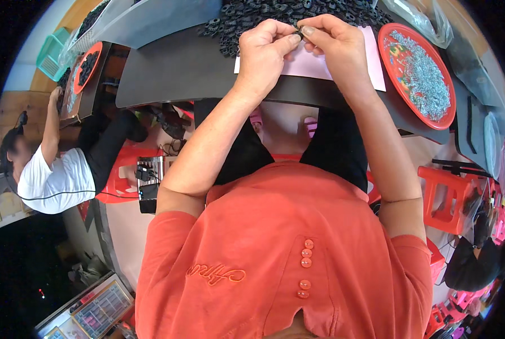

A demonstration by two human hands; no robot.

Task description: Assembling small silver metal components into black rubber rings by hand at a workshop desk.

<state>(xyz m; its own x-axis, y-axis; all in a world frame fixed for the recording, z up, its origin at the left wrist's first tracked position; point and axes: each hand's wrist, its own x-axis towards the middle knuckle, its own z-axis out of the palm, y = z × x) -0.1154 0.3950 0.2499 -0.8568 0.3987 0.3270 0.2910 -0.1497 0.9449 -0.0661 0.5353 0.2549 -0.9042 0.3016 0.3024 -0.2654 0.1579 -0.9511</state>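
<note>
Over a pale pink sheet (pixel 309 63) on the dark table, my left hand (pixel 265 50) and my right hand (pixel 338 48) meet fingertip to fingertip. Both pinch a small black part (pixel 299 33), mostly covered by my fingers. Just beyond them spreads a big heap of small black plastic pieces (pixel 247 20). To the right of my right hand sits a round red tray (pixel 448 93) holding many small shiny silvery pieces (pixel 425 73).
A grey bin (pixel 168 25) stands at the table's far left. Clear plastic bags (pixel 427 25) lie at the far right. A person in a white shirt (pixel 57 178) sits leftward at another table, near an orange-rimmed tray (pixel 97 48). Red stools (pixel 444 198) stand on the floor.
</note>
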